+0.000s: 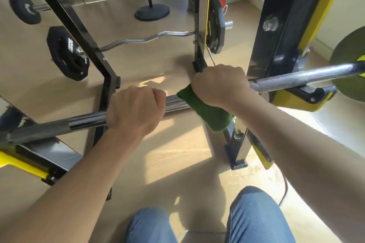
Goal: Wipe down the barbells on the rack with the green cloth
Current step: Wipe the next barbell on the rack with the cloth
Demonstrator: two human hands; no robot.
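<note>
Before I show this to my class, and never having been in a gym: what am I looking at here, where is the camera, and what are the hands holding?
The camera sits on the person's head and looks down, so you see their own forearms and, at the bottom, their knees in blue jeans. Across the middle runs a barbell, a steel bar resting on a black and yellow rack. The left hand grips the bare bar. The right hand grips a green cloth wrapped round the bar, the cloth's loose end hanging below. A greenish weight plate sits on the bar's right end. Farther back, a wavy curl bar carrying black plates rests on another stand. Below is a pale floor.
</note>
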